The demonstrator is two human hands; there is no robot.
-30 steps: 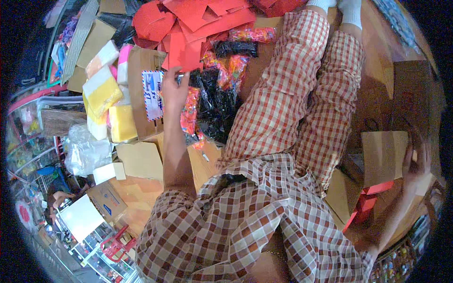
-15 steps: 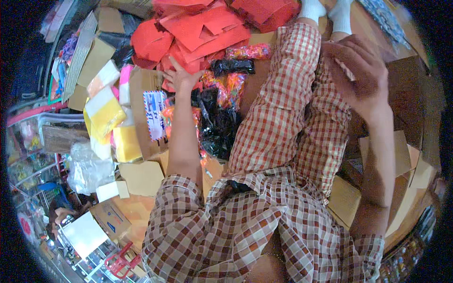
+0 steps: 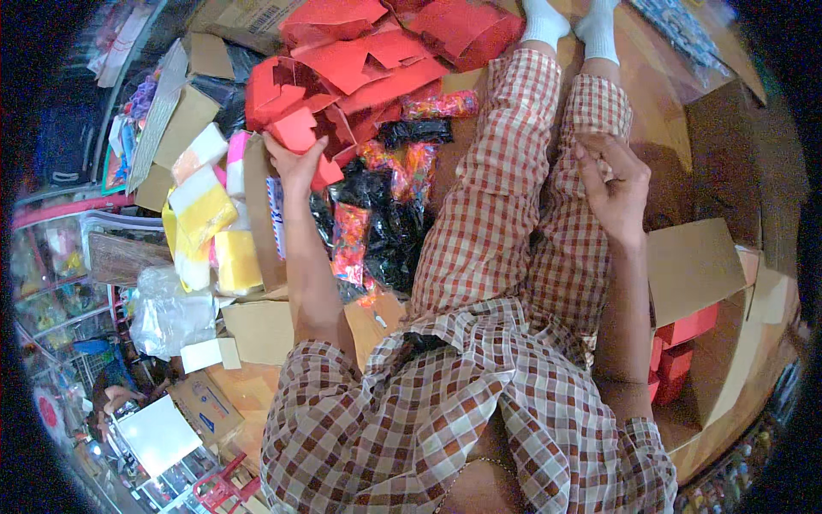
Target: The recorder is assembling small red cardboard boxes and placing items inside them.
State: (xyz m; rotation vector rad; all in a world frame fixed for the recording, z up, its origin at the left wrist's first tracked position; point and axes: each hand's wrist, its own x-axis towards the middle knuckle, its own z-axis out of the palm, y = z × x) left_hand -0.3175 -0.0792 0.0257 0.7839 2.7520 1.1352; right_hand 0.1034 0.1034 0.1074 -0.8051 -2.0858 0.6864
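Note:
My left hand is at the edge of a heap of red card boxes. Its thumb and fingers close around a small red box with cut flaps and an open side. Other red boxes, partly folded, lie just beyond it. Above my right shin, my right hand is raised with its fingers curled toward the thumb. Whatever may be in that grip is hidden. Clear bags of small colourful pieces and black plastic packets lie between my left forearm and my leg.
On the right, an open cardboard box holds several red boxes. Yellow-and-white packets and a crumpled clear bag lie on the left. Shelves with goods line the far left. My outstretched legs divide the floor.
My left hand went from spread fingers to a grip on a red box. My right hand came down and leftward. The right-hand cardboard box now shows red boxes inside.

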